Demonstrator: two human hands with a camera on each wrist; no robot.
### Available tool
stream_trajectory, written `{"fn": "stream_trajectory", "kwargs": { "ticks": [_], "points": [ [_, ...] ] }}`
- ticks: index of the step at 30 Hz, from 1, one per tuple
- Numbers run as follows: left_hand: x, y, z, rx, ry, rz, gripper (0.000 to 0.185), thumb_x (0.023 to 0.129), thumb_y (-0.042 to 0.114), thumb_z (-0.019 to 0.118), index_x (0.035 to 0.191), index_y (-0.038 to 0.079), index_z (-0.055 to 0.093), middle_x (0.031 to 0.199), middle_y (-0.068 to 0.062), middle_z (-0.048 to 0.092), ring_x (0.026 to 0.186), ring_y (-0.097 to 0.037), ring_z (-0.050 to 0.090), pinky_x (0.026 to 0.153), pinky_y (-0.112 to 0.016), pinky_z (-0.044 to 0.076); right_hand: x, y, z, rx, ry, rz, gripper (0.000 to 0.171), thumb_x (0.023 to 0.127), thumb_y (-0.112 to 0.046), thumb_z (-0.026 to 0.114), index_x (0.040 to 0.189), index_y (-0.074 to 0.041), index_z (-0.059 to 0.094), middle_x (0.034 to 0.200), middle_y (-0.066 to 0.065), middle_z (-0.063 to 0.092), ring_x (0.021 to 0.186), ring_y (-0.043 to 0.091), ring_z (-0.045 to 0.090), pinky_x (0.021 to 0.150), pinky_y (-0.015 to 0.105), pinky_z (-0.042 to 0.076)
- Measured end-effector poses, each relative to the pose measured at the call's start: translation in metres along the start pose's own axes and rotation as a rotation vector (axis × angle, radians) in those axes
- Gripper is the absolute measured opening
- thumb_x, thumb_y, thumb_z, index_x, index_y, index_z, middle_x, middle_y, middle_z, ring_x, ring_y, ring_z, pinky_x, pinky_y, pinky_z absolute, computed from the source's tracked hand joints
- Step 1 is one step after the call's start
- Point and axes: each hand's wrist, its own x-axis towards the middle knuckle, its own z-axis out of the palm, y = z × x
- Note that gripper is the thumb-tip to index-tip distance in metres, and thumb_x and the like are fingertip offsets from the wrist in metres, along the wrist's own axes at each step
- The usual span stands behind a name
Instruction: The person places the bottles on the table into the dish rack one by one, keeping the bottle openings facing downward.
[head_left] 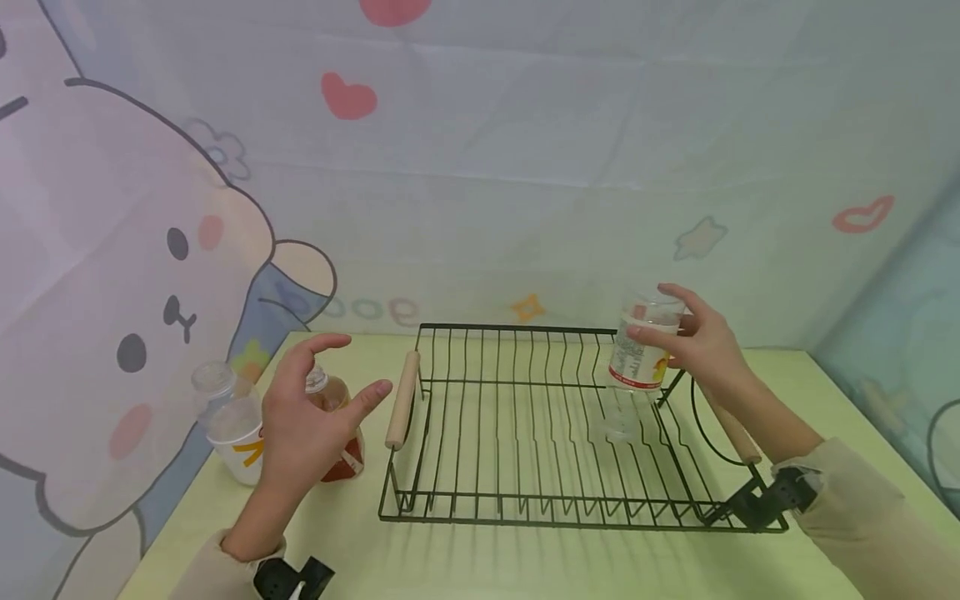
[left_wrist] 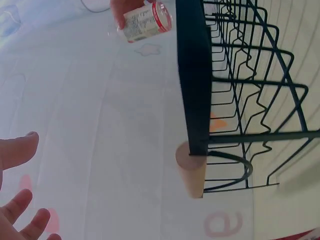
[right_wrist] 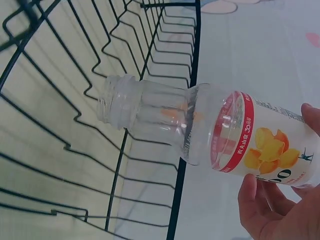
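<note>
- Step in hand, as judged: placing of one clear bottle (head_left: 645, 360), upturned, at the right part of the wire rack (head_left: 517, 328); not yet released.
- Right hand (head_left: 708, 343): fingers clamped on the bottle near its base, which is uppermost; neck pointing down among or just above the wires. Contact between neck and wires: cannot tell.
- Left hand (head_left: 303, 421): holding nothing; thumb and fingers spread apart, in front of the bottles at the left.
- Next move, as judged: calls for lowering the neck between wires and steadying the bottle before the right fingers part; a bottle on its mouth may tip.
- Clear bottle, contents: none seen through the bare wall; white label with red band and orange fruit.
- Second clear bottle (head_left: 238, 448): upright on the counter (head_left: 450, 567), left of the rack; uncapped, upper part without visible liquid, lower part behind its label.
- Amber-toned bottle (head_left: 349, 460): beside it, partly hidden by the left hand; red on its label; contents cannot be told.
</note>
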Motion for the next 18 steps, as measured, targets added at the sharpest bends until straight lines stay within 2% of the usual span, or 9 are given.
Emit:
{"fn": "stream_trajectory", "kwargs": {
  "ticks": [1,4,5,6,12,18],
  "points": [
    [0.001,-0.002,-0.001,0.013,-0.001,-0.001,0.061,0.068,0.012,0.088,0.122,0.009,0.06,0.118,-0.003,0.059,0.069,-0.006,0.048,0.09,-0.031,0.039,0.0,0.001,-0.002,-0.006,-0.001,0.005,0.085,0.088,-0.041,0.068,0.155,-0.026,0.017,0.128,0.022,0.054,0.107,0.027,0.055,0.075,0.035,0.052],
    [0.006,-0.011,0.0,0.037,0.003,0.021,0.06,0.067,0.012,0.088,0.12,0.007,0.06,0.121,-0.006,0.059,0.103,-0.017,0.054,0.09,-0.039,0.039,0.003,0.007,-0.006,-0.045,0.0,0.014,0.086,0.088,-0.043,0.068,0.155,-0.025,0.017,0.129,0.024,0.053,0.11,0.032,0.054,0.075,0.035,0.052],
    [0.008,-0.016,0.001,0.044,0.004,0.028,0.06,0.067,0.012,0.088,0.12,0.006,0.06,0.121,-0.007,0.06,0.116,-0.02,0.05,0.094,-0.043,0.037,0.006,0.009,-0.006,-0.06,0.001,0.016,0.086,0.088,-0.044,0.067,0.155,-0.025,0.017,0.129,0.025,0.053,0.11,0.033,0.054,0.076,0.036,0.052],
    [0.009,-0.022,0.002,0.055,0.004,0.033,0.06,0.067,0.013,0.088,0.119,0.006,0.06,0.12,-0.008,0.06,0.12,-0.023,0.049,0.094,-0.045,0.037,0.008,0.012,-0.006,-0.071,0.003,0.017,0.086,0.088,-0.044,0.067,0.155,-0.024,0.017,0.129,0.026,0.053,0.109,0.034,0.055,0.075,0.036,0.052],
    [0.018,-0.05,0.01,0.119,-0.059,0.024,0.065,0.069,0.018,0.087,0.125,0.006,0.056,0.127,-0.011,0.056,0.125,-0.031,0.044,0.096,-0.054,0.036,0.023,0.026,-0.003,-0.113,0.013,0.027,0.087,0.087,-0.045,0.068,0.154,-0.022,0.018,0.128,0.027,0.053,0.107,0.036,0.056,0.075,0.037,0.053],
    [0.02,-0.077,0.021,0.15,-0.127,-0.029,0.077,0.069,0.018,0.087,0.135,0.007,0.048,0.14,-0.015,0.046,0.132,-0.036,0.036,0.099,-0.061,0.035,0.038,0.047,0.005,-0.137,0.009,0.047,0.089,0.086,-0.046,0.068,0.155,-0.021,0.017,0.129,0.03,0.05,0.108,0.04,0.056,0.083,0.051,0.052]
  ]
}}
